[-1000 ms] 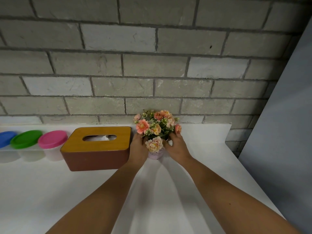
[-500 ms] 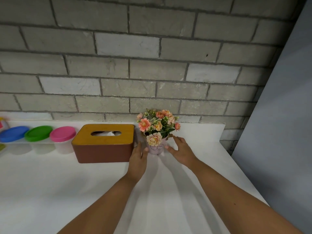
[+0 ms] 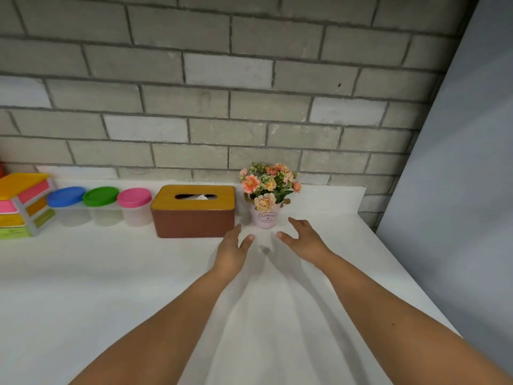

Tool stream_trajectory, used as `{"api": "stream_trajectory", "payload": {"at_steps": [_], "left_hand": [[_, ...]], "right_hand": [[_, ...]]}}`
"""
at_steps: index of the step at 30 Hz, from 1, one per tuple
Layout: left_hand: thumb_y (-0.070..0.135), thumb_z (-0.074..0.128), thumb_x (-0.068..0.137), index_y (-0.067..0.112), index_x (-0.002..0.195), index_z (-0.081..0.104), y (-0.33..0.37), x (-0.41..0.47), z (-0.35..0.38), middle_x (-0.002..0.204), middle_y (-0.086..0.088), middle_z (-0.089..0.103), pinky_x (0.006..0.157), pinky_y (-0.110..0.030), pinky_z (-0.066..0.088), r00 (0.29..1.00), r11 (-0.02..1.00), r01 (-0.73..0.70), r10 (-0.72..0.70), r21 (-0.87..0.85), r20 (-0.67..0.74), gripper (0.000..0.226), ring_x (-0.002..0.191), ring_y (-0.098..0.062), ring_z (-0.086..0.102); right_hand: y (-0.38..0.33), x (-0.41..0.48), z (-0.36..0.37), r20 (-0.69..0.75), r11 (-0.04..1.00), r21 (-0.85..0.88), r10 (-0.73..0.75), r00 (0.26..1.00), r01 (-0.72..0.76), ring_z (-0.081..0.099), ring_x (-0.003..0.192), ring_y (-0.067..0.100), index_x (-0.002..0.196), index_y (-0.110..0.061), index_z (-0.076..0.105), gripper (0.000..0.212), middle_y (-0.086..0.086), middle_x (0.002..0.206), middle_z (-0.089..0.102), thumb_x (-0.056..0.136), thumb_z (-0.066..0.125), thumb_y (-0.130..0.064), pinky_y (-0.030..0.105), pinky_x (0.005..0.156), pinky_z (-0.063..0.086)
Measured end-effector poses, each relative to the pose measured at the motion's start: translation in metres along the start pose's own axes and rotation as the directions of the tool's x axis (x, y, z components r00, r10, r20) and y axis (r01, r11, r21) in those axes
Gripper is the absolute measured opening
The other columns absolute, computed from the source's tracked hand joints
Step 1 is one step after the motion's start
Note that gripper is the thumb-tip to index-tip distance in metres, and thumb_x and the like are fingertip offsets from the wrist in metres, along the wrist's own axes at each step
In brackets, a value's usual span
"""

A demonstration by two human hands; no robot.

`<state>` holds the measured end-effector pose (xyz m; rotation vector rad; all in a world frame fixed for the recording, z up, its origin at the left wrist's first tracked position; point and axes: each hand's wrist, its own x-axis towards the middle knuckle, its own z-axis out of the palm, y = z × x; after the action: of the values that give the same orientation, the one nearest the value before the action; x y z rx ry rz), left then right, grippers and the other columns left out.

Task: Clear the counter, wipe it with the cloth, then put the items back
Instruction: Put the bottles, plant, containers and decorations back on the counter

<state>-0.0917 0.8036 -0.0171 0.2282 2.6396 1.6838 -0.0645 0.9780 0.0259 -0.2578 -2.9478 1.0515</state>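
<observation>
Head view is showing me both hands low over the white counter (image 3: 138, 287), and I am reading each as spread wide and holding nothing: the left hand (image 3: 231, 252) with fingers nearly straight, the right hand (image 3: 304, 240) with fingers loosely fanned. The flower pot (image 3: 265, 218) is standing upright just beyond the fingertips, facing the gap between the two hands and touching neither. The tissue box (image 3: 194, 211) is sitting just ahead of the left hand, toward its outer side, close beside the pot. Further out past that hand, three lidded tubs (image 3: 134, 196) and a coloured drawer stack (image 3: 23, 207) are lining the wall. I am not seeing the cloth anywhere.

I am judging the pot as the thing most at risk: the blooms are making it look top-heavy, so a finger catching the rim or a stem could be tipping it over. A careless left thumb could also be shoving the box into the pot. I am also unable to confirm the wiping is done, so calling the job finished might be premature
</observation>
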Motion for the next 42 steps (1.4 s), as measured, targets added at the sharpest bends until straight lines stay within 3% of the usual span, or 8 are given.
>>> {"api": "stream_trajectory", "payload": {"at_steps": [4, 13, 20, 23, 33, 38, 40, 42], "left_hand": [[0.028, 0.053, 0.094, 0.008, 0.129, 0.052, 0.006, -0.028, -0.025, 0.128, -0.009, 0.056, 0.089, -0.025, 0.041, 1.000, 0.999, -0.002, 0.003, 0.053, -0.028, 0.041, 0.109, -0.024, 0.057], [0.021, 0.057, 0.092, 0.004, 0.107, 0.065, -0.004, -0.128, -0.079, 0.108, -0.011, 0.065, 0.081, -0.022, 0.041, 0.987, 0.993, 0.003, 0.016, 0.115, -0.162, 0.024, 0.095, -0.025, 0.061], [0.021, 0.057, 0.091, 0.009, 0.112, 0.064, -0.020, -0.194, -0.142, 0.112, -0.006, 0.063, 0.081, -0.020, 0.040, 0.954, 0.980, 0.103, -0.049, 0.168, -0.295, 0.025, 0.086, -0.013, 0.054], [0.021, 0.055, 0.093, 0.009, 0.113, 0.063, -0.033, -0.213, -0.175, 0.116, -0.005, 0.061, 0.079, -0.020, 0.038, 0.945, 0.968, 0.145, -0.073, 0.207, -0.320, 0.025, 0.088, -0.013, 0.054], [0.019, 0.045, 0.097, 0.008, 0.118, 0.060, -0.098, -0.260, -0.300, 0.125, -0.006, 0.054, 0.074, -0.021, 0.037, 0.926, 0.915, 0.260, -0.145, 0.310, -0.350, 0.028, 0.094, -0.012, 0.051], [0.016, 0.041, 0.097, 0.007, 0.119, 0.061, -0.140, -0.273, -0.380, 0.127, -0.015, 0.053, 0.092, -0.030, 0.039, 0.922, 0.851, 0.329, -0.195, 0.410, -0.336, 0.030, 0.113, -0.030, 0.053], [0.014, 0.041, 0.096, 0.007, 0.118, 0.062, -0.158, -0.275, -0.403, 0.126, -0.016, 0.054, 0.087, -0.029, 0.040, 0.922, 0.833, 0.348, -0.220, 0.429, -0.320, 0.031, 0.110, -0.031, 0.054], [0.012, 0.041, 0.095, 0.006, 0.117, 0.063, -0.173, -0.274, -0.419, 0.125, -0.015, 0.052, 0.083, -0.027, 0.040, 0.923, 0.827, 0.360, -0.247, 0.433, -0.295, 0.031, 0.108, -0.031, 0.055]], "right_hand": [[-0.022, -0.027, 0.003, -0.005, 0.998, 0.030, -0.046, 0.999, 0.046, 0.037, 0.134, 0.025, 0.146, -0.016, 0.031, 0.061, 0.009, 0.148, 0.030, 0.094, 0.049, -0.043, 0.032, 0.107, 0.031], [-0.057, -0.109, 0.036, 0.109, 0.985, 0.086, -0.160, 0.981, 0.151, 0.053, 0.116, 0.025, 0.134, -0.010, 0.048, 0.048, 0.013, 0.128, 0.053, 0.094, 0.051, -0.036, 0.031, 0.096, 0.041], [-0.110, -0.148, 0.078, 0.226, 0.966, 0.114, -0.252, 0.941, 0.232, 0.062, 0.077, 0.021, 0.125, -0.010, 0.055, 0.038, 0.004, 0.091, 0.058, 0.092, 0.055, -0.031, 0.018, 0.053, 0.040], [-0.137, -0.162, 0.099, 0.274, 0.952, 0.121, -0.305, 0.912, 0.282, 0.061, 0.078, 0.019, 0.123, -0.012, 0.056, 0.036, 0.001, 0.083, 0.058, 0.092, 0.056, -0.030, 0.018, 0.055, 0.039], [-0.235, -0.204, 0.188, 0.386, 0.932, 0.086, -0.356, 0.851, 0.351, 0.052, 0.090, 0.016, 0.124, -0.012, 0.058, 0.039, 0.006, 0.112, 0.058, 0.089, 0.060, -0.030, 0.022, 0.078, 0.038], [-0.290, -0.231, 0.259, 0.478, 0.923, 0.030, -0.350, 0.806, 0.383, 0.053, 0.115, 0.021, 0.131, -0.009, 0.053, 0.048, 0.008, 0.127, 0.056, 0.089, 0.061, -0.031, 0.020, 0.087, 0.036], [-0.309, -0.239, 0.292, 0.496, 0.924, 0.040, -0.350, 0.795, 0.381, 0.058, 0.095, 0.021, 0.114, -0.006, 0.059, 0.033, 0.005, 0.104, 0.060, 0.088, 0.062, -0.027, 0.020, 0.077, 0.040], [-0.327, -0.246, 0.322, 0.470, 0.932, 0.031, -0.333, 0.817, 0.362, 0.048, 0.065, 0.014, 0.084, -0.010, 0.055, 0.019, 0.001, 0.073, 0.048, 0.084, 0.064, -0.026, 0.022, 0.059, 0.038]]}}
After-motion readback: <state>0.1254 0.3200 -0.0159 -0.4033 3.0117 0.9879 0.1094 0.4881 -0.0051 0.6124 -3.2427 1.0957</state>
